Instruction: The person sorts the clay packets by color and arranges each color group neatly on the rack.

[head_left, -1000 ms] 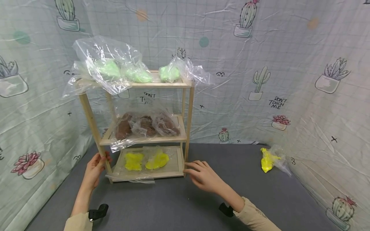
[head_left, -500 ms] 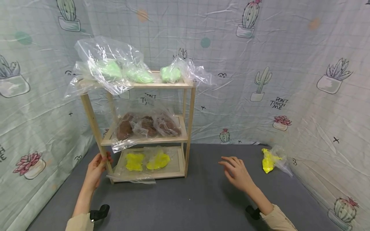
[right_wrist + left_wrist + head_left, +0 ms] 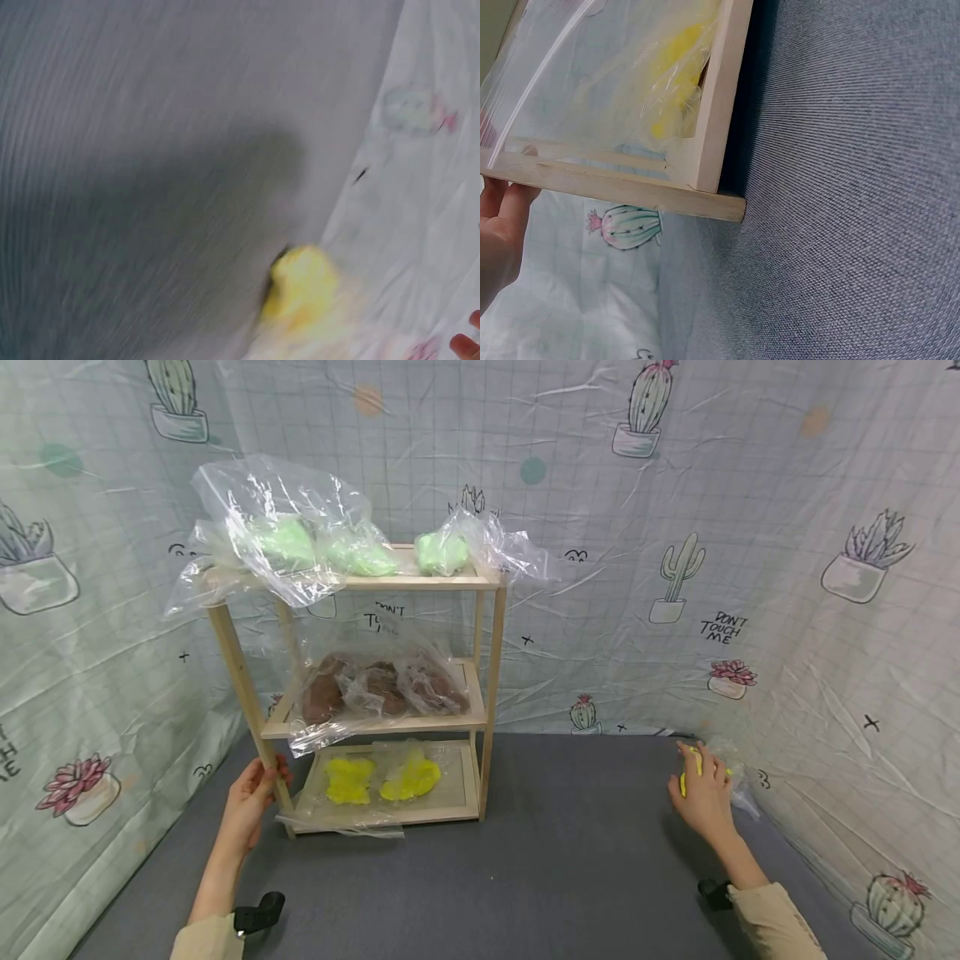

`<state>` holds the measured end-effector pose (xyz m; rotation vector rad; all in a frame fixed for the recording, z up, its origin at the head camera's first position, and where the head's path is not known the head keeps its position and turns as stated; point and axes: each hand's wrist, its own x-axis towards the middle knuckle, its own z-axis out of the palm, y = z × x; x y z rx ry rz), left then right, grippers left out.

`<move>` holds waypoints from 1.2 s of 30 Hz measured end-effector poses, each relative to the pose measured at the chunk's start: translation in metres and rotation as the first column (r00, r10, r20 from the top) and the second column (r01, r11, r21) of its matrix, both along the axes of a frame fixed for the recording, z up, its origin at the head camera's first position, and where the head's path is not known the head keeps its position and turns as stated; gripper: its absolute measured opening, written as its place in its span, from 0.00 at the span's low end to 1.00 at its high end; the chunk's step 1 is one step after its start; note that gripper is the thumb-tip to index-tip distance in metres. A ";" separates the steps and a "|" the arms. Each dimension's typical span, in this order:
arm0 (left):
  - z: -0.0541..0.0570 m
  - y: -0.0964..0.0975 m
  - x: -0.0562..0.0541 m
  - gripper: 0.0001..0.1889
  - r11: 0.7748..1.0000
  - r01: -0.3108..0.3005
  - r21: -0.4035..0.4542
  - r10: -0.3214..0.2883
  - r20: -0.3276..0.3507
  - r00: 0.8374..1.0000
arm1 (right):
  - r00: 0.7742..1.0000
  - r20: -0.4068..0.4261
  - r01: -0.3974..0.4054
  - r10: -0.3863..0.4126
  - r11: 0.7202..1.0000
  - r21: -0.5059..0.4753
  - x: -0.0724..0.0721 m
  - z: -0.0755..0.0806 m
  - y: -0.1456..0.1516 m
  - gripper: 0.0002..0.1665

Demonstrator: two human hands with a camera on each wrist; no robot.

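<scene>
My left hand (image 3: 246,803) holds the front left post of a small wooden shelf rack (image 3: 243,681), fingers curled round it low down. In the left wrist view the fingertips (image 3: 519,199) meet the post's side. Far to the right, my right hand (image 3: 703,792) hovers over a clear plastic bag with a bright yellow lump (image 3: 301,289), partly hiding it in the head view. Its fingers are spread. The right wrist view is blurred and shows fingertips (image 3: 466,345) apart from the bag.
Bagged pale green lumps (image 3: 442,553) lie on the top shelf, bagged brown lumps (image 3: 322,689) on the middle one. Two bagged yellow lumps (image 3: 408,778) lie on the bottom shelf. Cactus-print fabric (image 3: 600,568) surrounds the grey table surface (image 3: 570,877).
My right hand has left the rack's front right post and moved right across the table to above the yellow bag. The left hand keeps its place on the post.
</scene>
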<state>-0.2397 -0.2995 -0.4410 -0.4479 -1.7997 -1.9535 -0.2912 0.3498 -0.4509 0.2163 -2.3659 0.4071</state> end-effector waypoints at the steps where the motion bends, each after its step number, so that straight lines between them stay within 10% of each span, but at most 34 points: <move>1: 0.000 0.000 0.000 0.10 1.000 0.000 0.001 0.000 -0.001 1.000 | 1.000 0.018 0.020 -0.019 1.000 -0.010 -0.001 -0.001 0.007 0.33; 8: 0.001 0.000 0.001 0.11 1.000 0.010 0.015 -0.009 -0.009 1.000 | 0.985 0.140 0.115 -0.105 0.991 -0.065 -0.006 -0.004 0.043 0.36; 19: 0.000 0.002 0.001 0.10 1.000 0.013 0.024 -0.012 -0.017 1.000 | 0.900 0.411 0.206 -0.147 0.973 -0.104 -0.017 -0.010 0.067 0.54; 30: -0.001 0.003 0.001 0.10 1.000 -0.003 0.007 0.003 -0.010 1.000 | 0.859 0.490 0.179 -0.147 0.984 -0.019 -0.029 -0.018 0.068 0.62; 36: 0.000 0.003 0.000 0.10 1.000 -0.013 -0.003 0.012 -0.009 1.000 | 0.876 0.454 0.168 -0.163 0.985 0.030 -0.036 -0.017 0.070 0.63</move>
